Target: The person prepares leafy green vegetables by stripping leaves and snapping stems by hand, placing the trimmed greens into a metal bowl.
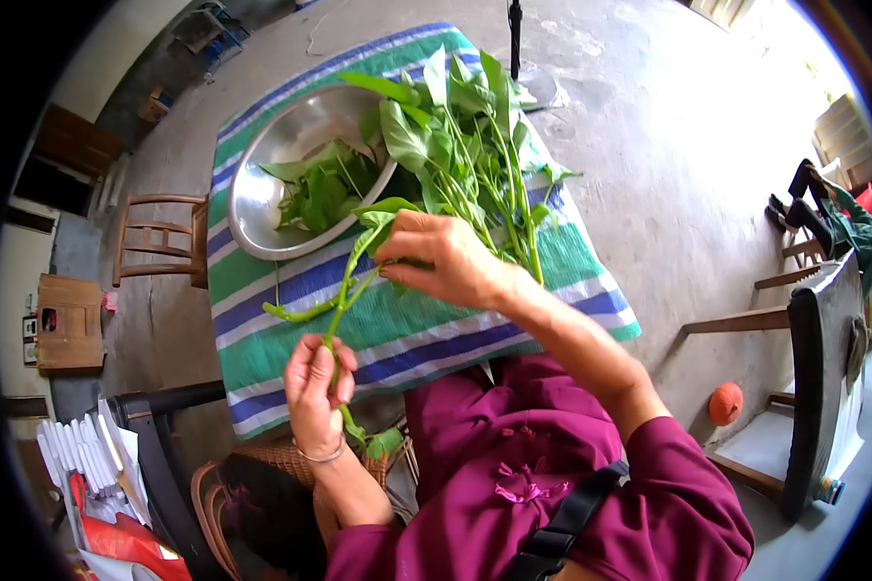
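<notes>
My left hand (pixel 315 382) is closed round a long green leafy vegetable stem (pixel 336 315) just over the table's near edge. Higher up on the same stem, the fingers of my right hand (pixel 446 257) pinch it beside a leaf; the fingertips partly hide that spot. A steel basin (pixel 247 208) with picked green leaves (pixel 325 194) in it stands at the far left of the table. To its right lies a large bunch of leafy vegetables (pixel 475 155) with long stalks. A loose piece of stalk (pixel 300 313) rests on the cloth left of my hands.
The table wears a green, blue and white striped cloth (pixel 417 349). A wooden chair (pixel 165 242) stands at its left. Below my left arm is a wicker basket (pixel 271 457). At right are an orange ball-like object (pixel 726 404), a dark chair (pixel 824 378) and a seated person (pixel 843 218).
</notes>
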Motion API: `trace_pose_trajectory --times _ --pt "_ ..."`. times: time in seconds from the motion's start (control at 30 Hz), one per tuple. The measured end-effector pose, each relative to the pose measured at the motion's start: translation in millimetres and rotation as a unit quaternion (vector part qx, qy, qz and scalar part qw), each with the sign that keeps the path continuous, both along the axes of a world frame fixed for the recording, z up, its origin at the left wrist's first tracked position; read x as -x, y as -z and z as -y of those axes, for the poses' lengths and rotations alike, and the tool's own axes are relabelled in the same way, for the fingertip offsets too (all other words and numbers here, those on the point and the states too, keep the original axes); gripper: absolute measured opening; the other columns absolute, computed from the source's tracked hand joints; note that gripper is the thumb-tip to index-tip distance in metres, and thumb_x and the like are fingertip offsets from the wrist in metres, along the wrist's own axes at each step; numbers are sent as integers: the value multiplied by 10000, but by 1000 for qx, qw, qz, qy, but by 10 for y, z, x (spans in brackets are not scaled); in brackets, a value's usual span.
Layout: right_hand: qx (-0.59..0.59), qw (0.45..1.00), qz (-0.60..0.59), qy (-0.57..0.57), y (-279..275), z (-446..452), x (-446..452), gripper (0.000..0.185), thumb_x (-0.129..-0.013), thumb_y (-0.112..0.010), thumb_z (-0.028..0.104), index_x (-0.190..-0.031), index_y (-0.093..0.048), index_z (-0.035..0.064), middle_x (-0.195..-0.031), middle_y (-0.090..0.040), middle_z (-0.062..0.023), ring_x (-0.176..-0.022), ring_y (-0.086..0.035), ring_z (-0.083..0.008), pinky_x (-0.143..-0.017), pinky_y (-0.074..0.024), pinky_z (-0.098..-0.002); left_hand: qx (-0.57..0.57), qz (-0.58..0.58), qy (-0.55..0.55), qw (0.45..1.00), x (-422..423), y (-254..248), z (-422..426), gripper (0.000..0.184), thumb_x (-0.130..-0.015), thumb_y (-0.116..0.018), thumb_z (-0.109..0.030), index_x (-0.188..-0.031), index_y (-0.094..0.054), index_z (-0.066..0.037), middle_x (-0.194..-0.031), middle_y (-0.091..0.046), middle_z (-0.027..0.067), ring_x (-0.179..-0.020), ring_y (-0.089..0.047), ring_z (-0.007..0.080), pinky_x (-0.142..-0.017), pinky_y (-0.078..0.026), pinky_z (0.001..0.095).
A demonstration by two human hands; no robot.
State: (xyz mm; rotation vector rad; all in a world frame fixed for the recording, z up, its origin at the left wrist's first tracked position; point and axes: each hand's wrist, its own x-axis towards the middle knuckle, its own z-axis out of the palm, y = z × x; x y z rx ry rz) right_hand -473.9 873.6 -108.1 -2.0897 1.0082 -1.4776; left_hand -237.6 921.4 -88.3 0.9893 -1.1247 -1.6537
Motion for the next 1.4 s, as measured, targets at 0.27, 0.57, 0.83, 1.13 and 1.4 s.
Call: trace_pose_trajectory --times 0.27,0.57,0.83,1.13,1.4 --pt "-396 868 66 -293 154 96 318 225 -785 -693 221 -848 -673 7 -709 -629 7 -665 -529 -43 -609 -422 -218 -117 -30 117 986 -111 148 269 166 -928 -495 -176 -1011 -550 -44 -778 -555 73 -446 -377 37 -402 -300 137" --pt "-472 768 307 -306 398 -49 241 212 -753 -723 233 -831 -685 39 -682 -621 30 -545 -483 -31 -452 -350 -193 -150 -25 116 981 -40 148 339 219 -937 -477 -198 -1074 -522 -34 -772 -490 28 -445 -336 25 -385 -271 147" --pt "-482 714 382 -336 528 -86 83 190 -770 -704 214 -854 -687 44 -701 -619 16 -549 -476 -27 -457 -338 -176 -191 -52 127 972 -170 196 435 210 -922 -504 -190 -1068 -523 -40 -792 -501 42 -442 -359 34 -386 -286 152" --pt "-499 694 375 -358 603 -131 64 178 -761 -709 206 -863 -696 61 -708 -621 41 -564 -476 -12 -453 -347 -176 -256 -207 113 937 -249 267 493 253 -933 -479 -152 -1101 -483 37 -777 -429 44 -451 -322 45 -373 -271 164" --pt "-480 703 371 -370 660 -147 44 154 -771 -672 166 -867 -693 47 -645 -589 56 -485 -432 -11 -435 -314 -170 -276 -229 109 927 -270 302 496 245 -941 -460 -146 -1104 -467 37 -762 -411 41 -443 -313 47 -368 -265 170"
